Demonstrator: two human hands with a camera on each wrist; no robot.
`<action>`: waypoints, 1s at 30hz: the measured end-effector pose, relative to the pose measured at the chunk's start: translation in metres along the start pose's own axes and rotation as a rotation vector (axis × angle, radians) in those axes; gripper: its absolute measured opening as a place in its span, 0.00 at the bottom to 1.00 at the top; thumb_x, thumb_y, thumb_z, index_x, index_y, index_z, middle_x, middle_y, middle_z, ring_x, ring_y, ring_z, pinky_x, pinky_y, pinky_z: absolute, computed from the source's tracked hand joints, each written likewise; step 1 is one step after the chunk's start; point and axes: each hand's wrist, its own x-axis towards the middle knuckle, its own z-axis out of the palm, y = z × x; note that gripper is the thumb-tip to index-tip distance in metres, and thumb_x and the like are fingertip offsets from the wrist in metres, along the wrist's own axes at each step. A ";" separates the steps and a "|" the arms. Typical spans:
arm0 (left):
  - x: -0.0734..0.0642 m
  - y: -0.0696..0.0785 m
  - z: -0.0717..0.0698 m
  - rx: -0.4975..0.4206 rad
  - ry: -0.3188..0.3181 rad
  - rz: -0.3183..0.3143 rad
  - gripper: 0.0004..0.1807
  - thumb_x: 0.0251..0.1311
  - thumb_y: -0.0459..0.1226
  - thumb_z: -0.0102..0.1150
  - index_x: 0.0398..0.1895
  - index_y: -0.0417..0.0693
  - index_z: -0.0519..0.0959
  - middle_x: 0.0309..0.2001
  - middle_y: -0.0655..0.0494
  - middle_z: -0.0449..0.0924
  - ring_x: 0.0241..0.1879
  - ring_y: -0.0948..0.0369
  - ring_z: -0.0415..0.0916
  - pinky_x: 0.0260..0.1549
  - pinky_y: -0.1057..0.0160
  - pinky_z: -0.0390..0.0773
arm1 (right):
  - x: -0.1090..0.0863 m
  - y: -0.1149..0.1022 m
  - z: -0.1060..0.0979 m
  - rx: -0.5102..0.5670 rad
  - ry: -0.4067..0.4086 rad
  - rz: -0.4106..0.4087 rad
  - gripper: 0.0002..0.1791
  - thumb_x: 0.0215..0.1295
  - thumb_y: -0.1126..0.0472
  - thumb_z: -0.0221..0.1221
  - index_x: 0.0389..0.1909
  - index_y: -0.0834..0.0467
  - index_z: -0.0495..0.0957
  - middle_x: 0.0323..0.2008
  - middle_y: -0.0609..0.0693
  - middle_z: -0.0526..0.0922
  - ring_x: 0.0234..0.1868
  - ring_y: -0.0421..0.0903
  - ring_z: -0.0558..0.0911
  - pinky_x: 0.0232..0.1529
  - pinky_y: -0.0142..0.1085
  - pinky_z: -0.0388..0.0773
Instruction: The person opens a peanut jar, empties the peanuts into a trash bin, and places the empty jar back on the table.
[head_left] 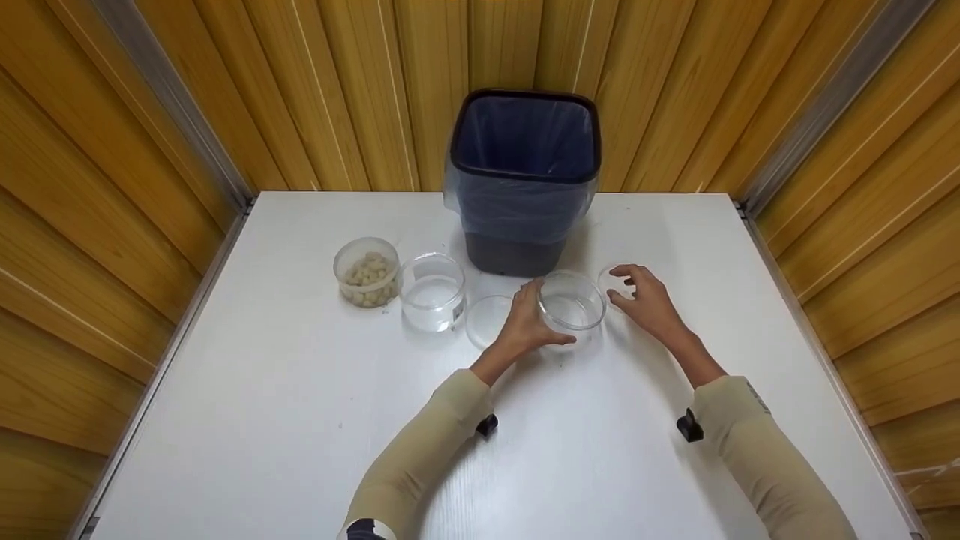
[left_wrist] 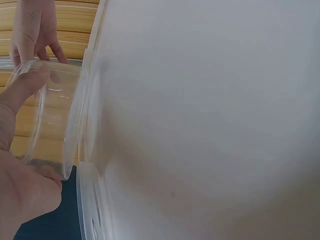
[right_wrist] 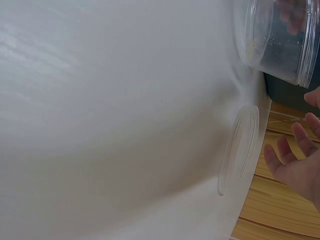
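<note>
My left hand (head_left: 525, 321) grips a clear round plastic container (head_left: 572, 301) by its side, thumb at the front and fingers behind. In the right wrist view the container (right_wrist: 285, 42) looks slightly tilted, with small crumbs inside. To its right my right hand (head_left: 646, 300) hovers with spread, loosely bent fingers, holding nothing. Under those fingers a clear round lid (right_wrist: 239, 150) lies on the table, partly hidden in the head view. Another clear lid (head_left: 487, 321) lies left of my left hand.
A second clear container (head_left: 433, 300) stands to the left, beside a tub of pale small cubes (head_left: 367, 271). At the back of the white table (head_left: 300, 420) stands a dark bin (head_left: 521, 217) with a bag liner. Wood-patterned walls (head_left: 420, 90) enclose the table.
</note>
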 end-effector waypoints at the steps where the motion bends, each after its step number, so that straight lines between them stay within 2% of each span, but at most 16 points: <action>1: 0.001 0.000 0.001 -0.016 0.000 0.005 0.64 0.30 0.40 0.89 0.73 0.32 0.60 0.67 0.36 0.69 0.68 0.45 0.66 0.69 0.54 0.67 | 0.000 0.000 0.000 0.000 0.002 0.002 0.22 0.69 0.65 0.61 0.62 0.68 0.72 0.60 0.68 0.75 0.59 0.68 0.75 0.57 0.58 0.74; 7: 0.006 -0.003 0.004 -0.111 -0.014 0.016 0.64 0.30 0.36 0.88 0.73 0.31 0.58 0.68 0.34 0.68 0.68 0.42 0.67 0.71 0.53 0.65 | -0.001 0.000 -0.002 -0.008 -0.001 0.012 0.23 0.70 0.65 0.60 0.62 0.68 0.72 0.60 0.68 0.75 0.59 0.69 0.74 0.58 0.58 0.74; 13: 0.009 -0.006 0.007 -0.157 -0.040 0.021 0.67 0.30 0.35 0.88 0.75 0.31 0.55 0.70 0.35 0.65 0.71 0.43 0.64 0.72 0.56 0.63 | -0.002 0.000 -0.002 -0.029 -0.015 0.026 0.22 0.71 0.64 0.60 0.63 0.68 0.72 0.61 0.68 0.74 0.61 0.69 0.73 0.59 0.59 0.73; 18: 0.008 -0.006 0.009 -0.160 -0.033 0.024 0.67 0.30 0.34 0.88 0.75 0.29 0.54 0.71 0.33 0.64 0.71 0.42 0.63 0.73 0.54 0.61 | -0.002 0.002 -0.004 -0.035 -0.019 0.041 0.23 0.73 0.62 0.58 0.64 0.67 0.72 0.62 0.68 0.74 0.62 0.68 0.72 0.60 0.59 0.72; 26: 0.009 -0.005 0.013 -0.124 -0.034 -0.040 0.68 0.31 0.35 0.88 0.76 0.30 0.52 0.73 0.35 0.62 0.73 0.45 0.61 0.73 0.56 0.60 | -0.005 0.005 -0.006 -0.059 -0.015 0.044 0.24 0.75 0.60 0.57 0.66 0.68 0.72 0.65 0.69 0.72 0.63 0.68 0.71 0.59 0.61 0.71; 30: 0.009 -0.006 0.015 -0.124 -0.031 -0.038 0.69 0.31 0.35 0.88 0.76 0.29 0.51 0.73 0.34 0.61 0.74 0.46 0.60 0.74 0.57 0.59 | -0.007 0.006 -0.006 -0.082 -0.037 0.060 0.25 0.75 0.58 0.56 0.67 0.67 0.71 0.67 0.68 0.70 0.66 0.68 0.68 0.65 0.62 0.66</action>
